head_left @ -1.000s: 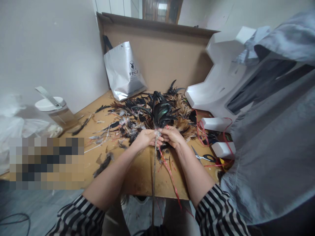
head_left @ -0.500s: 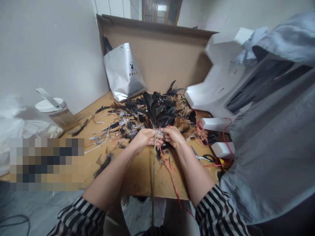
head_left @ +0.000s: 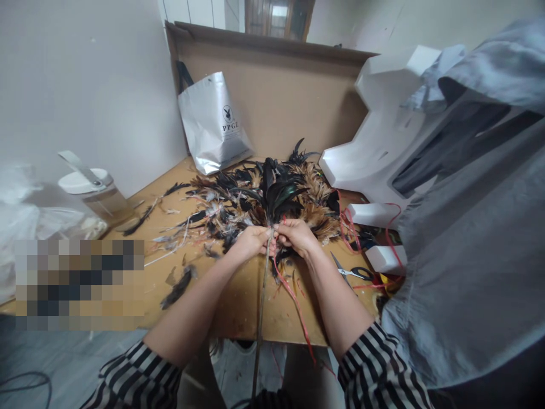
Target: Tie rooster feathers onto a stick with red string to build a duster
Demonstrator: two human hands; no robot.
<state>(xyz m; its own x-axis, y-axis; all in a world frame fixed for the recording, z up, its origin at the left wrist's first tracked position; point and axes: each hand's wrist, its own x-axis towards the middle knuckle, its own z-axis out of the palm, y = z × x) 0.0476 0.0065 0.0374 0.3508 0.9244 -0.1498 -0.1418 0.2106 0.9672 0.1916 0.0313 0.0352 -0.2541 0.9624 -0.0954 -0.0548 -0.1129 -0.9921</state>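
Observation:
Both my hands meet over the middle of the wooden table [head_left: 238,307]. My left hand [head_left: 251,241] grips a thin stick [head_left: 260,318] where a bunch of dark feathers [head_left: 276,196] is bound to its top. My right hand [head_left: 296,236] pinches the same binding point, with a red string [head_left: 293,301] trailing down from it past the table's front edge. The stick hangs down toward my lap. Behind the bunch lies a heap of black and brown loose feathers [head_left: 230,204].
Scissors [head_left: 353,272] lie right of my right arm, near tangled red string [head_left: 351,224] and white foam blocks [head_left: 374,165]. A silver bag [head_left: 213,122] leans on a cardboard sheet [head_left: 281,96] at the back. A lidded container [head_left: 96,193] stands left. Grey cloth [head_left: 472,244] fills the right.
The feather bunch has turned and tilted slightly in my hands, and the stick's lower end has swung a little left. Both hands stay at the binding point.

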